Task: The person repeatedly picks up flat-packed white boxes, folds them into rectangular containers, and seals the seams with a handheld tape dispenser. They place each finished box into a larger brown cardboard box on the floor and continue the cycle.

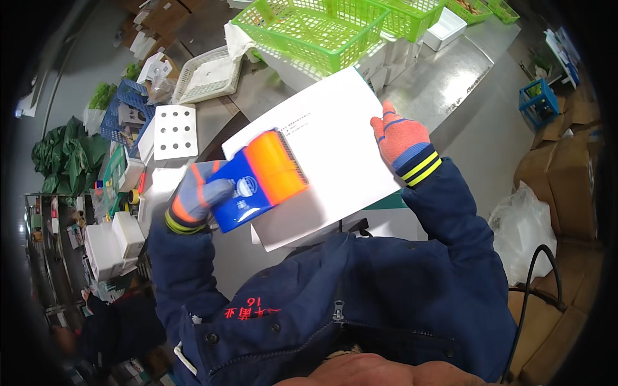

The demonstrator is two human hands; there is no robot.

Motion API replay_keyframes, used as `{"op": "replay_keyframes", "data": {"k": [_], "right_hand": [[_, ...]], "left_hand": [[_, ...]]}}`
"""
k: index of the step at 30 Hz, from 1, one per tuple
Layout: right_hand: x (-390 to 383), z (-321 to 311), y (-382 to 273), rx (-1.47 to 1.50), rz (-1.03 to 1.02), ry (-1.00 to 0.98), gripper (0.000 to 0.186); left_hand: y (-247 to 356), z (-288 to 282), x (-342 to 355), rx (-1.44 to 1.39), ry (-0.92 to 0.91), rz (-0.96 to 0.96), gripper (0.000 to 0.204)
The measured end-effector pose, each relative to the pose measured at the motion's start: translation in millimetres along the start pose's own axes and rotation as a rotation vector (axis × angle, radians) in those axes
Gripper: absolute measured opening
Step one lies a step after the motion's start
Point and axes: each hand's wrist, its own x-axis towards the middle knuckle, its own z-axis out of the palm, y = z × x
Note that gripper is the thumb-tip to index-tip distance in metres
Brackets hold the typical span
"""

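Observation:
In my left hand (201, 193), gloved in grey and orange, I hold a blue and orange tape dispenser (278, 168) with a toothed edge on its right side. My thumb lies across its blue part, which carries a white print. Just behind the dispenser is the smooth face of a white box (347, 135), tilted, with a few small printed lines. Whether the dispenser touches the box, I cannot tell. At the box's right edge, my right hand (400, 135) in an orange glove grips it. Some of that hand's fingers are hidden.
Green baskets (315, 35) stand beyond the box, with a white basket (209, 74) to their left. A white sheet with round holes (175, 132) lies at the left, near a blue crate (125, 112). Cartons (566, 186) and a plastic bag (524, 231) are on the right.

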Motion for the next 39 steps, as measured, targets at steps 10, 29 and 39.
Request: {"op": "replay_keyframes", "data": {"k": [10,29,39], "right_hand": [[-18,-31,-40,0.76,-0.376,0.07,0.035],[10,-16,-40,0.736,-0.716,0.12,0.01],[55,64,128,0.523,-0.61,0.034,0.009]], "left_hand": [[-20,-5,20,-0.203,-0.007,-0.045,0.034],[18,22,36,0.099,-0.075,-0.096,0.032],[63,85,96,0.316,-0.156,-0.145,0.032]]}}
